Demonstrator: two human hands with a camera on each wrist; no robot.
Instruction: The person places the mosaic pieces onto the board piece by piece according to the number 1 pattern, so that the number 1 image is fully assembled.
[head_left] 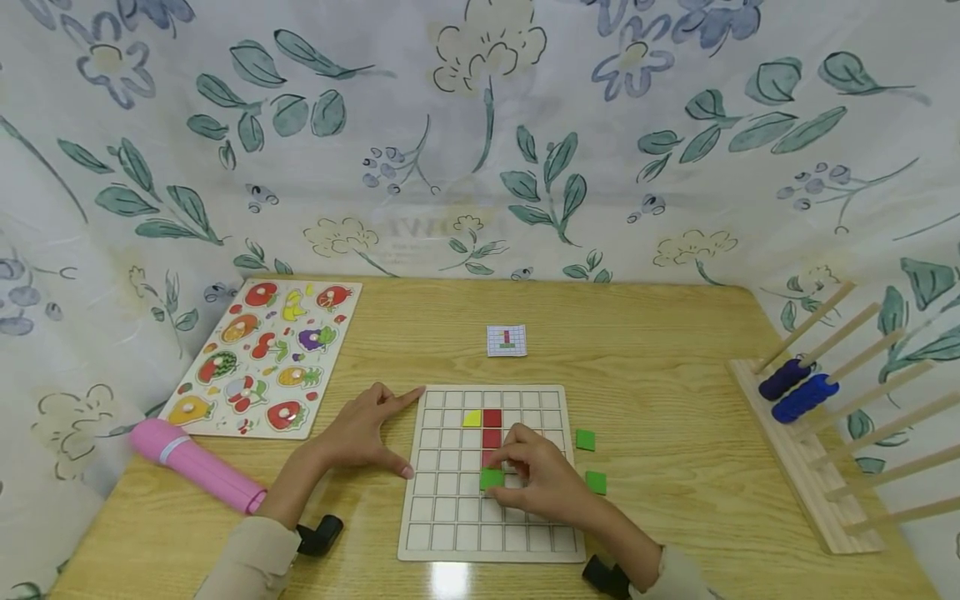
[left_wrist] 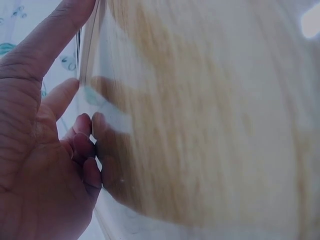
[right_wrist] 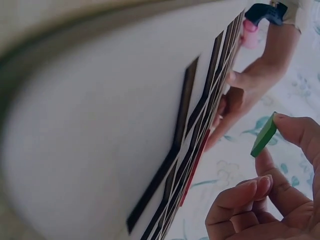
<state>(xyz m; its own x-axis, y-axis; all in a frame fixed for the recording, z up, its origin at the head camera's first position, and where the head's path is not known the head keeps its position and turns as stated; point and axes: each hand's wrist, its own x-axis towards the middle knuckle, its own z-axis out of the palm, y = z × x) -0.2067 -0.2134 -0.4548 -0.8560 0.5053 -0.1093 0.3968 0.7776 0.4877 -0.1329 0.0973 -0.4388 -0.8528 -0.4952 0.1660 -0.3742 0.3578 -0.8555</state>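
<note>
A white grid board (head_left: 442,508) lies on the table. My left hand (head_left: 360,432) rests at its left side, with the stretched index finger at the top left corner and the thumb against the edge. Between thumb and index finger, my right hand (head_left: 543,479) pinches a green square tile (head_left: 491,479). In the right wrist view this green tile (right_wrist: 264,136) is tilted, apart from the board. Three red tiles (head_left: 492,418) form a column in the grid just above it, the lowest partly hidden by the fingers. Left of the top red one sits a yellow quarter-round tile (head_left: 472,418).
Two loose green tiles (head_left: 585,440) lie right of the board. A small pattern card (head_left: 506,341) is behind it. At left are a fruit puzzle (head_left: 262,358) and a pink cylindrical case (head_left: 198,465). A wooden peg rack (head_left: 810,467) with blue beads stands at right.
</note>
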